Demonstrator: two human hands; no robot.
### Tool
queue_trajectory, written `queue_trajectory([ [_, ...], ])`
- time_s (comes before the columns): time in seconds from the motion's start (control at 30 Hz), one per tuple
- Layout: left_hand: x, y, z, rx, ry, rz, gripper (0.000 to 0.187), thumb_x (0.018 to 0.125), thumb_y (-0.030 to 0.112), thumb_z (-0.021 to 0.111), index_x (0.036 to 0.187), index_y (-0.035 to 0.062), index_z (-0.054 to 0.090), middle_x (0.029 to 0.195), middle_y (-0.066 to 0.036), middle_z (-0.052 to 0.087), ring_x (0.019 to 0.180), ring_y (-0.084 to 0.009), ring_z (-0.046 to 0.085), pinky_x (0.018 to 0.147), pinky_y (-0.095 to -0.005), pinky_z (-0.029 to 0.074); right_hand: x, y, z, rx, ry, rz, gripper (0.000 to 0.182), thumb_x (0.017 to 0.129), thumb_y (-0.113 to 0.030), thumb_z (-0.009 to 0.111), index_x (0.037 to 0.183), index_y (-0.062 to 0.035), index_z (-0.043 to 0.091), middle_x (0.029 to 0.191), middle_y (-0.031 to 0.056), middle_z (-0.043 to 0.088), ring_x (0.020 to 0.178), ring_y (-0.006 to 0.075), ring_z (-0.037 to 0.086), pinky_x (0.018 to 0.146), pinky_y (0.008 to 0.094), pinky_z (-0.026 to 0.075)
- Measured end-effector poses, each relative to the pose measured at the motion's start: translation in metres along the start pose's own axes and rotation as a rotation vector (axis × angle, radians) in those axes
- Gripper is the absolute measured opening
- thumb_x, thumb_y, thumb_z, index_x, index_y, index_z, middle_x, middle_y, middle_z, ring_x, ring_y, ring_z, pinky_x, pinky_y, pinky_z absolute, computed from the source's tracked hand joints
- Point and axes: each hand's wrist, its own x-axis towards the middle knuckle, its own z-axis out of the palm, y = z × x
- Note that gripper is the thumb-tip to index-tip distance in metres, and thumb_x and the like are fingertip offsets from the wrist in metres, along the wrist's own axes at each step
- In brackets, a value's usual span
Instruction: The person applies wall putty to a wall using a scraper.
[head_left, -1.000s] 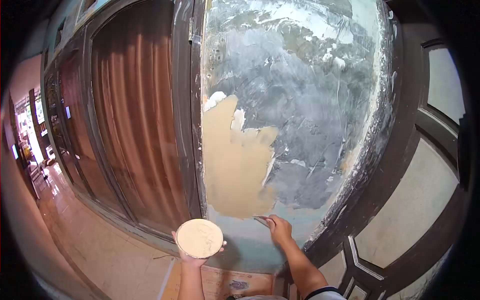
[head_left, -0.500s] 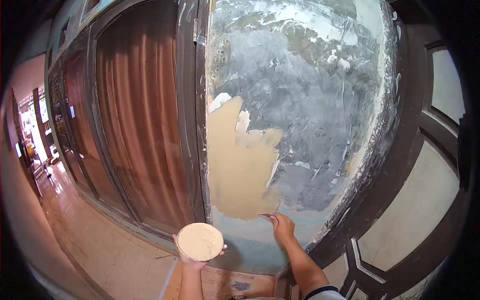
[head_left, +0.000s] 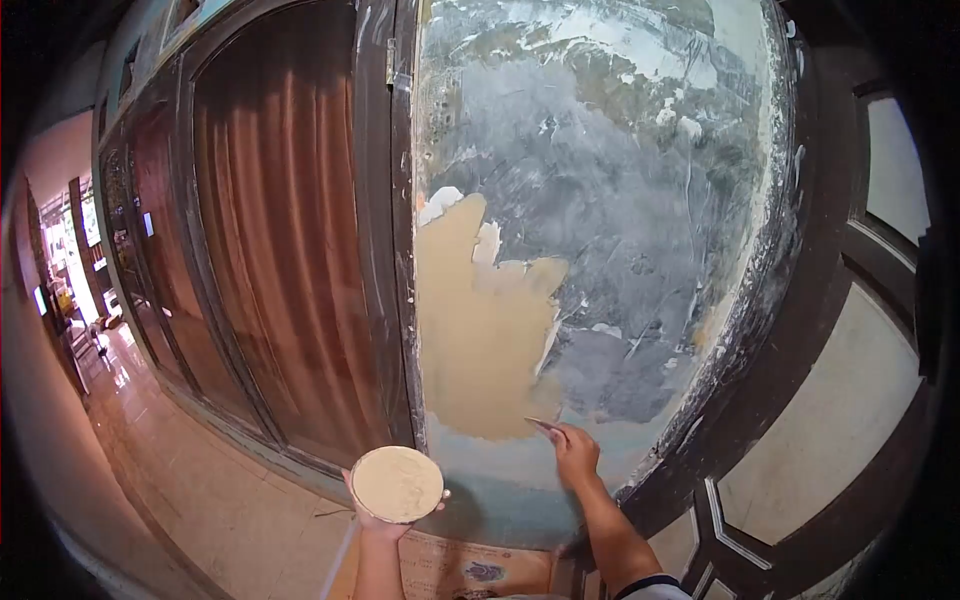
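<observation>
My left hand (head_left: 376,522) holds a round container (head_left: 398,484) of beige paste from below, its fingers wrapped round the rim. In my right hand (head_left: 577,455) is a thin scraper (head_left: 543,425), its edge against the wall at the lower right border of a beige coated patch (head_left: 480,350). Grey and whitish rough plaster (head_left: 630,220) surrounds the patch above and to the right. Below it the wall is bluish green.
A dark-framed window with a brown curtain (head_left: 290,240) stands left of the wall. Dark wooden panelling (head_left: 820,430) is at the right. Printed cardboard (head_left: 470,570) lies on the floor below, beside the tiled floor (head_left: 240,510).
My right hand and the scraper have moved slightly right and up along the lower edge of the patch. The container in my left hand has shifted a little left.
</observation>
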Motion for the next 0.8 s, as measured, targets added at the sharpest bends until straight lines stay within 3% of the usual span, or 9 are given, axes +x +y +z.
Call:
queue_trajectory([
  [0.07,-0.003,-0.002,0.004,-0.060,0.030,0.024,0.124,0.078,0.097,0.048,0.158,0.0033,0.036,0.146,-0.039,0.049,0.119,-0.0724,0.051,0.094,-0.0799,0.050,-0.011,0.009,0.009,0.037,0.026,-0.078,0.013,0.096,-0.021,0.070,0.104,-0.0121,0.075,0.092,0.0142,0.075,0.086,0.0394,0.070,0.075,0.0511,0.056],
  [0.1,-0.003,-0.003,0.001,-0.061,0.031,0.023,0.124,0.078,0.097,0.048,0.158,0.0033,0.036,0.146,-0.039,0.049,0.119,-0.0724,0.051,0.094,-0.0799,0.050,-0.016,0.003,0.007,-0.042,-0.104,-0.027,0.015,0.098,-0.023,0.068,0.105,-0.0131,0.075,0.092,0.0144,0.075,0.086,0.0397,0.071,0.075,0.0515,0.056],
  [0.27,0.001,-0.007,0.007,-0.043,0.046,-0.004,0.123,0.079,0.099,0.041,0.158,0.0046,0.038,0.148,-0.038,0.049,0.123,-0.0712,0.050,0.093,-0.0816,0.049,-0.020,0.010,0.029,-0.195,-0.253,-0.017,0.018,0.097,-0.028,0.070,0.101,-0.0128,0.077,0.090,0.0138,0.075,0.084,0.0376,0.071,0.074,0.0491,0.056],
  [0.33,-0.001,-0.008,0.009,-0.095,0.022,0.013,0.124,0.079,0.099,0.040,0.158,0.0042,0.037,0.147,-0.038,0.049,0.123,-0.0711,0.051,0.095,-0.0807,0.049,-0.007,0.014,0.022,-0.026,0.007,-0.093,0.015,0.096,-0.025,0.072,0.099,-0.0120,0.077,0.092,0.0132,0.076,0.083,0.0373,0.072,0.074,0.0482,0.056],
  [0.4,-0.001,-0.007,0.003,-0.018,-0.001,0.001,0.124,0.079,0.100,0.040,0.158,0.0039,0.037,0.148,-0.038,0.049,0.123,-0.0710,0.051,0.096,-0.0805,0.048,-0.003,-0.004,-0.001,-0.031,0.001,-0.023,0.012,0.095,-0.023,0.073,0.098,-0.0114,0.078,0.093,0.0123,0.077,0.083,0.0367,0.072,0.075,0.0469,0.057],
  [0.47,-0.002,-0.008,0.006,-0.109,-0.013,0.002,0.126,0.078,0.100,0.040,0.158,0.0036,0.037,0.148,-0.038,0.049,0.123,-0.0712,0.051,0.097,-0.0812,0.048,-0.004,-0.009,-0.008,0.071,0.115,-0.087,0.013,0.094,-0.022,0.073,0.098,-0.0111,0.078,0.092,0.0122,0.076,0.082,0.0362,0.072,0.074,0.0464,0.057],
  [0.53,-0.004,-0.005,0.003,-0.046,0.034,-0.002,0.117,0.081,0.096,0.044,0.158,0.0082,0.039,0.151,-0.032,0.049,0.124,-0.0685,0.051,0.095,-0.0818,0.048,-0.020,0.006,0.010,0.058,0.037,-0.118,0.013,0.094,-0.024,0.074,0.098,-0.0125,0.078,0.091,0.0125,0.076,0.082,0.0362,0.072,0.072,0.0465,0.057],
  [0.63,-0.002,-0.004,0.000,0.048,0.016,-0.002,0.119,0.080,0.096,0.044,0.158,0.0068,0.039,0.150,-0.033,0.050,0.123,-0.0676,0.052,0.094,-0.0810,0.048,-0.037,0.012,0.037,-0.044,-0.199,-0.162,0.015,0.098,-0.027,0.069,0.101,-0.0145,0.077,0.090,0.0137,0.076,0.082,0.0376,0.072,0.071,0.0492,0.058],
  [0.8,-0.001,-0.002,-0.004,0.061,-0.005,-0.016,0.121,0.080,0.097,0.043,0.158,0.0054,0.039,0.149,-0.034,0.049,0.122,-0.0676,0.054,0.094,-0.0796,0.050,-0.004,0.002,0.019,-0.169,-0.161,-0.107,0.015,0.098,-0.028,0.070,0.101,-0.0155,0.077,0.091,0.0113,0.077,0.081,0.0357,0.073,0.070,0.0482,0.058],
])
